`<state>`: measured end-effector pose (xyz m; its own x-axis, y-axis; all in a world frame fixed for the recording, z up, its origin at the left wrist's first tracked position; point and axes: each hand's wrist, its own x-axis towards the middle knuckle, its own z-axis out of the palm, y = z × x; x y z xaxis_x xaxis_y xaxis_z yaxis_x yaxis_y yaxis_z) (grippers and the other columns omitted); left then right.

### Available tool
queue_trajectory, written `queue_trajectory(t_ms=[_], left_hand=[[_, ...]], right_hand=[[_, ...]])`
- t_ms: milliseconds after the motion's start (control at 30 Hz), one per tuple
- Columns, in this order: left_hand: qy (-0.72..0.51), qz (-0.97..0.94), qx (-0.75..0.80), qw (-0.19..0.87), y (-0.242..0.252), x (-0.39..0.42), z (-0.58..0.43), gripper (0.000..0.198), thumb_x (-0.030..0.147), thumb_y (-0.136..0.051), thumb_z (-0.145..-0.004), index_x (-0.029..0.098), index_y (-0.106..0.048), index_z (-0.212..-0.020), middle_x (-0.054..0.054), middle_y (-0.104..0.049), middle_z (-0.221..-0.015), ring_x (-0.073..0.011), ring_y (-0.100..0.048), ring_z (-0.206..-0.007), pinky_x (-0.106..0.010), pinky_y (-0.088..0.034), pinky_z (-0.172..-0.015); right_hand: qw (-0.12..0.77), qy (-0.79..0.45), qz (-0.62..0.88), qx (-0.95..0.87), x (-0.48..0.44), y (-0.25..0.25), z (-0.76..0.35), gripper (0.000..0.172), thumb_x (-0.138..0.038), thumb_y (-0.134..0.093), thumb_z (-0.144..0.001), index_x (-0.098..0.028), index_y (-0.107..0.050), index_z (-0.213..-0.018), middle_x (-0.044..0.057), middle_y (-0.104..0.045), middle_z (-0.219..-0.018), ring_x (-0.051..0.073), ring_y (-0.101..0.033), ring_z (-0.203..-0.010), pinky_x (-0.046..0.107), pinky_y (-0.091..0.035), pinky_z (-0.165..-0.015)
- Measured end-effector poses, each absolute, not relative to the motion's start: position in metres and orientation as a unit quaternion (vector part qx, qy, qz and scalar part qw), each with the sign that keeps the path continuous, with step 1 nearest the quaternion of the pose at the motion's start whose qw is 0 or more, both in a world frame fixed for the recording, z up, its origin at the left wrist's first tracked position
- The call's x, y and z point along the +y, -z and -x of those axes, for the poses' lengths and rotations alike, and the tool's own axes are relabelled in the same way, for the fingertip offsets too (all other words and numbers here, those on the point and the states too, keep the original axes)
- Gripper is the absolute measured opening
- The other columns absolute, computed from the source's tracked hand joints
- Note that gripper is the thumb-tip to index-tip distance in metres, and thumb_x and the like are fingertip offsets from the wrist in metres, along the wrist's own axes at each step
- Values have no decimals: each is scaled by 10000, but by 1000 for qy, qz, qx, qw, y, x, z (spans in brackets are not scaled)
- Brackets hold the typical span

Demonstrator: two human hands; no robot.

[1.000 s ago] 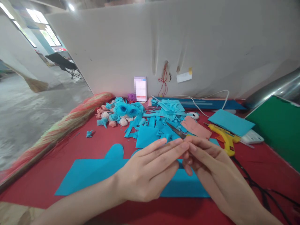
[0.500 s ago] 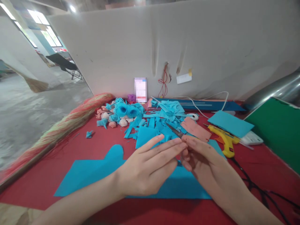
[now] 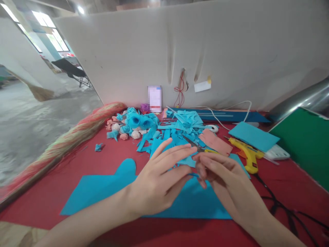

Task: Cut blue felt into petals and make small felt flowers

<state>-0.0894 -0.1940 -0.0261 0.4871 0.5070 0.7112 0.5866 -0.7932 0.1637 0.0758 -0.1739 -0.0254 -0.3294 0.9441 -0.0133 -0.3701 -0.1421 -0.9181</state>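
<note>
Over the blue sheet [image 3: 102, 193], my left hand [image 3: 159, 185] and my right hand [image 3: 223, 178] face each other, fingertips a small gap apart. Between them shows a thin edge of blue paper [image 3: 194, 174], pinched by my left thumb side and reaching into my right fingers. The upper left fingers are stretched out. My right fingers are curled together, and most of the paper is hidden. Just behind the hands lie scissors [image 3: 191, 142] with a dark blade and a yellow handle, on blue paper scraps [image 3: 167, 135].
Blue, pink and white paper flowers [image 3: 133, 121] are heaped at the back left. To the right lie a pink paper piece [image 3: 217, 141], a yellow glue gun [image 3: 248, 154] with a black cord and a blue paper stack [image 3: 254, 135]. A phone [image 3: 154, 98] leans against the white panel.
My hands have drawn slightly apart at the fingertips, opening a gap where the thin blue paper edge shows. The things on the table stay put.
</note>
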Motion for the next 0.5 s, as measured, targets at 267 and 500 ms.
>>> queue_trajectory(t_ms=[267,500], left_hand=[[454,834,-306,60,21,-192,90,80,67,-556,-769,127,-597,-802,-74,-674,-939,-128,-606,-940,-361,-315,-1035],[485,817,-310,38,16,-193,92,106,41,-559,-754,127,-603,-798,-63,-678,-890,-120,-625,-878,-335,-338,-1026]], right_hand=[[483,-605,352,-526,-179,28,-76,59,-294,-673,-703,-306,-721,-734,1,-556,-681,110,-467,-645,206,-411,-560],[485,-567,317,-585,-182,25,-72,223,-177,-666,-675,-337,-698,-826,7,-588,-820,163,-523,-835,278,-459,-751]])
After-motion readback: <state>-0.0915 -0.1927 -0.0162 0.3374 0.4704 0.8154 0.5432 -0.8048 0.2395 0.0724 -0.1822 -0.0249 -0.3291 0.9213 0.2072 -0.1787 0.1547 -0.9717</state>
